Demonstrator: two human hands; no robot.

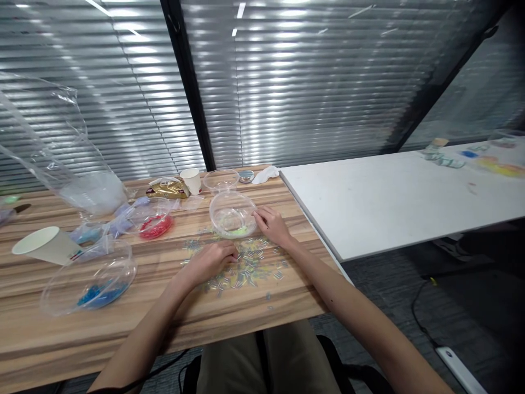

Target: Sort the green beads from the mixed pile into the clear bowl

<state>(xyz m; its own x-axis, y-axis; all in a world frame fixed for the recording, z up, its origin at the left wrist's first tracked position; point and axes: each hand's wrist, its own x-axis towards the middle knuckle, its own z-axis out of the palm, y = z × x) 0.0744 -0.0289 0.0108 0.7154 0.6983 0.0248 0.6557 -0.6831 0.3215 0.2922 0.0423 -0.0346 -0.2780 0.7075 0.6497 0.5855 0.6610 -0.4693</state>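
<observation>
Table [61,350] bears the bowl [217,221], its edge pinched by the right hand [273,224]; a tug could tip it. Left hand [215,258] curls among loose tubes [248,268], whether pinching any I cannot tell; a sweep might scatter them.

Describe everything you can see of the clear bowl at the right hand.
The clear bowl is round, see-through and looks like thin plastic. Open at the top, it holds some yellow-green bits low inside. It sits on the wooden-looking table, with small tubes scattered in front. The right hand touches its right rim; any tilt is hard to tell.
</observation>
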